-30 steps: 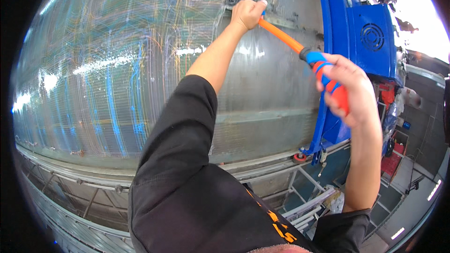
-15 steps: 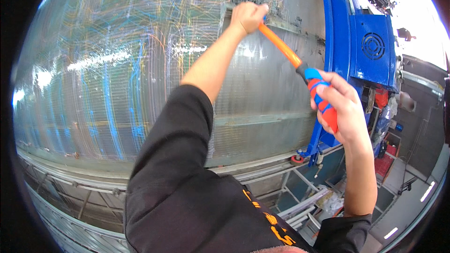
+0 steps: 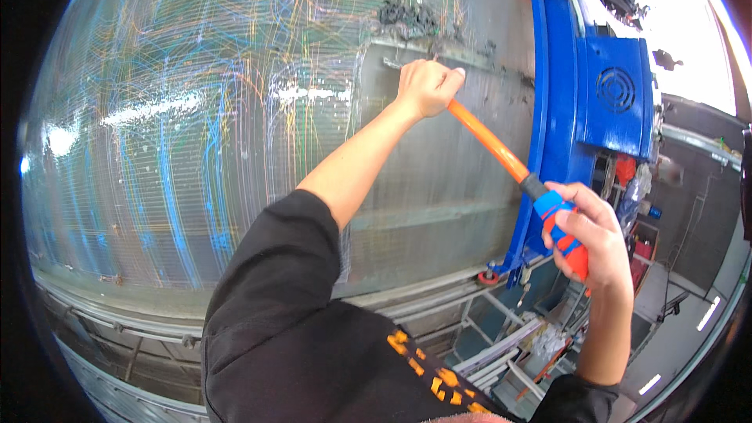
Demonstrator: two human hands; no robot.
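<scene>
My right hand (image 3: pixel 597 236) is wrapped round the red and blue grip of a long-handled scraper (image 3: pixel 492 142) with an orange shaft. The tool slants up and to the left across the large scratched, ribbed surface (image 3: pixel 427 188). Near its far end, my left hand (image 3: pixel 427 88) is closed on the shaft and presses down close to the surface. The scraper's working end is mostly hidden by that hand. Just beyond my left hand lies a heap of dark crumbled scrapings (image 3: pixel 407 19), with dark smears trailing to the right.
A blue machine carriage (image 3: pixel 615 94) with a round vent runs along the right edge of the surface. Metal rails (image 3: pixel 423 301) pass along the near edge. A metal frame (image 3: pixel 501 321) and clear plastic wrapping (image 3: pixel 548 342) are below right. Blue and orange marks cover the surface's left part.
Both hands and the scraper have come nearer to me and slightly right. The dark scrapings, partly behind my left hand before, now show beyond it. The whole view has also shifted a little.
</scene>
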